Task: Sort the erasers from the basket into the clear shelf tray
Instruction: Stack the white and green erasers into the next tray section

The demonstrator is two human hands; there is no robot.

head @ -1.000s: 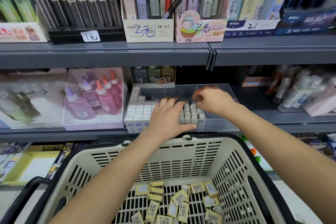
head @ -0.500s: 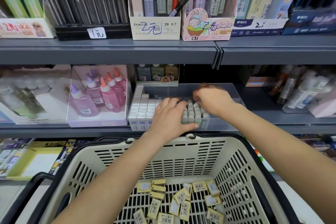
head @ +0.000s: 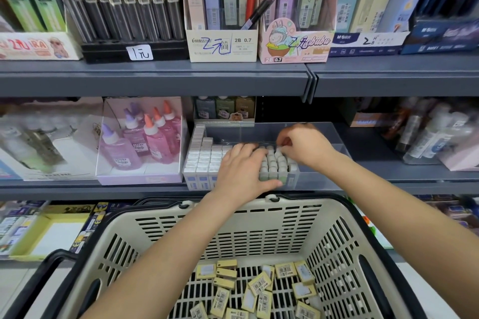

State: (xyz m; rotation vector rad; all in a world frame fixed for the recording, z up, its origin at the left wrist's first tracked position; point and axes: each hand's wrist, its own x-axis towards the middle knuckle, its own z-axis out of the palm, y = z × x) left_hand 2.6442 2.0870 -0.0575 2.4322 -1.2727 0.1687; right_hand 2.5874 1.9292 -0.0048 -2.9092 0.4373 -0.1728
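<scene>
Reaching over a cream basket (head: 259, 217), a person works both hands inside the clear shelf tray (head: 334, 137). Left hand (head: 241, 171) lies flat, fingers spread, on upright erasers (head: 272, 163) near the tray's front edge. Right hand (head: 305, 145) curls, fingertips pinched at that block's rear; any held eraser is hidden. Yellow-sleeved erasers (head: 259, 290) litter the basket floor.
</scene>
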